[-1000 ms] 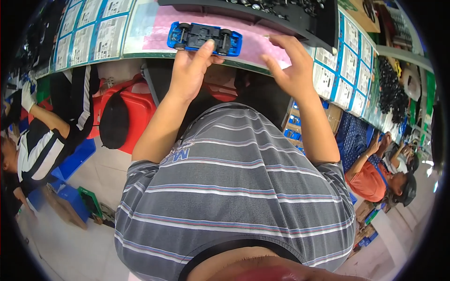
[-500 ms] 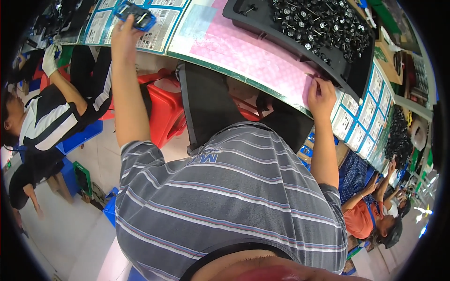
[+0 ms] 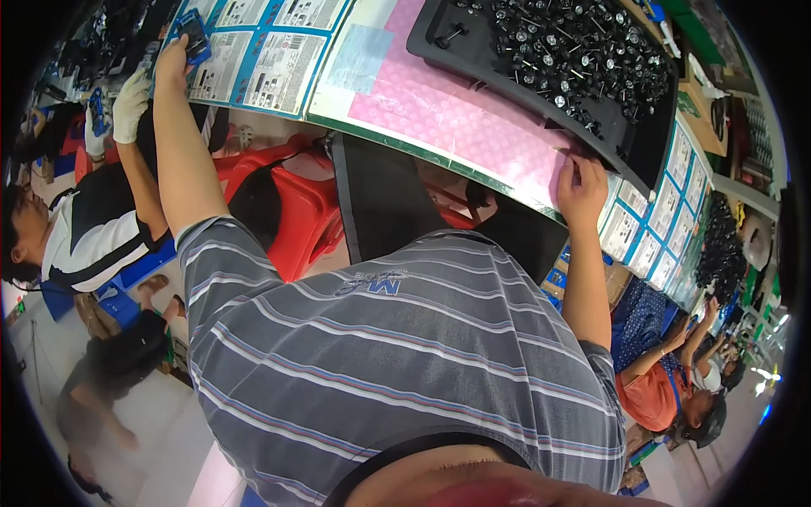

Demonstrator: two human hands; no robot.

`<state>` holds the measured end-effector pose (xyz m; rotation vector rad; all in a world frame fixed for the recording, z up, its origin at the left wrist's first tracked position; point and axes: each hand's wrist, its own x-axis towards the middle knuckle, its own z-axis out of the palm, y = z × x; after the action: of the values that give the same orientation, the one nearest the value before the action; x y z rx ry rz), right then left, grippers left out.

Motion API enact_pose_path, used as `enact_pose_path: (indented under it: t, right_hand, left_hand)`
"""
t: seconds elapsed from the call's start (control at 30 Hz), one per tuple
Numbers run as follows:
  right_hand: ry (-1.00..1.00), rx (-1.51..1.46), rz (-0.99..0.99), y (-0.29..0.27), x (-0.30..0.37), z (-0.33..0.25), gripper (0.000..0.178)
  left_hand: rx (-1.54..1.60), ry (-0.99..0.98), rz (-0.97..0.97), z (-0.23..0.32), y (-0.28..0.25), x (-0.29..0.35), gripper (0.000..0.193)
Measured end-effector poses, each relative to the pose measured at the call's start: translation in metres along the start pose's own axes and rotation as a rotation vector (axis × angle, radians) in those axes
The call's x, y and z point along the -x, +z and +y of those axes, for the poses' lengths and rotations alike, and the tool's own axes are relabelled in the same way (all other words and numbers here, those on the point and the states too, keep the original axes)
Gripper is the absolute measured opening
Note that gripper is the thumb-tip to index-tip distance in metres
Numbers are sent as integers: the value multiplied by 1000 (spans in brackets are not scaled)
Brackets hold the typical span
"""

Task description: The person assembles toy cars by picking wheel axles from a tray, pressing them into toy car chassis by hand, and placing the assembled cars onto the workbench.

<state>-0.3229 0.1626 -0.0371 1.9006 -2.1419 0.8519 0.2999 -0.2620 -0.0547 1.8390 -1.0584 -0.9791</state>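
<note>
In the head view, the left hand (image 3: 171, 64) is gripping a blue toy car (image 3: 196, 38) over printed sheets (image 3: 283, 63). The right hand (image 3: 583, 190) is resting half-curled by a black tray (image 3: 473, 71); whether its grip is holding anything, I cannot tell.

At the upper left of the frame my left hand (image 3: 171, 63) holds the toy car (image 3: 194, 39) at the left end of the paper sheets (image 3: 283, 66); right of these, the mat (image 3: 456, 127) covers the table (image 3: 439, 159), the tray (image 3: 460, 63) of wheeled axles (image 3: 564, 52) sits beyond it, upper right, and my right hand (image 3: 583, 190) is just beside the tray's near wall
</note>
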Motion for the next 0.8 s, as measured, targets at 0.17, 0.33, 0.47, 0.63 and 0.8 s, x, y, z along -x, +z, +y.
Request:
enact_pose_path:
  t: [0.17, 0.33, 0.47, 0.63, 0.8]
  right_hand:
    - [24, -44, -21, 4, 1, -1, 5]
    - [50, 21, -16, -1, 5, 6, 7]
    - [-66, -33, 31, -1, 2, 7, 10]
    - [-108, -251, 106, -20, 1, -16, 13]
    - [-140, -237, 198, -62, -80, -21, 19]
  left_hand:
    - [-244, 141, 305, -9, -8, 4, 62]
    - [-665, 309, 799, -36, 61, 83, 62]
    - [-625, 554, 708, -36, 101, 177, 60]
    - [-305, 580, 233, -21, 162, 263, 51]
    - [-346, 799, 31, -4, 208, 332, 39]
